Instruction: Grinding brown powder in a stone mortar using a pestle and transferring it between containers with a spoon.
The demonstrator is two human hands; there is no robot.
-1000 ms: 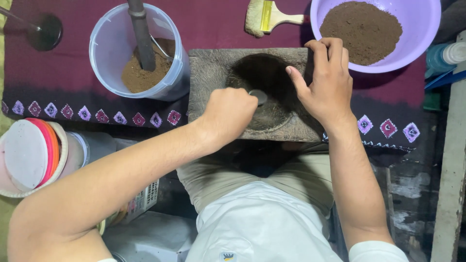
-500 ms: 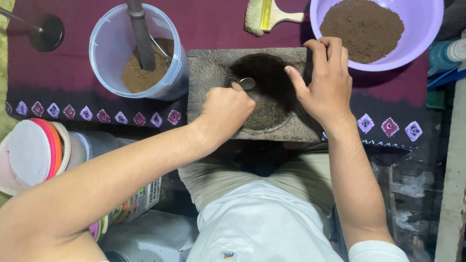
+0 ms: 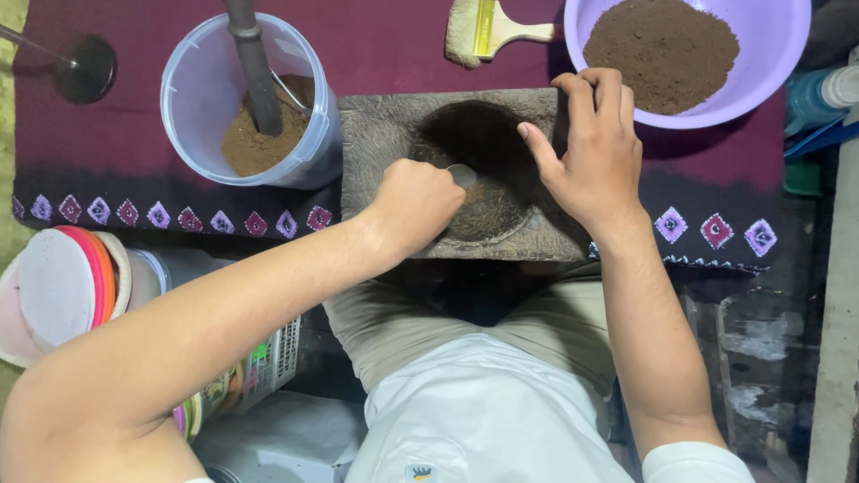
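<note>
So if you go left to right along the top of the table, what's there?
Dark ladle → clear tub of brown powder → stone block with a hollow, spoon in the left hand → paintbrush → right hand → purple bowl of powder.

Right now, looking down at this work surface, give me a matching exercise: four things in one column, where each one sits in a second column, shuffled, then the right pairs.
Things:
1. paintbrush
2. purple bowl
3. clear tub
4. spoon

Places:
A. top right corner, filled with brown powder
B. inside the hollow of the stone mortar, held by the left hand
C. lying on the cloth beyond the mortar
D. left of the mortar, with a dark pestle standing in it

Pairs: 1-C, 2-A, 3-D, 4-B
</note>
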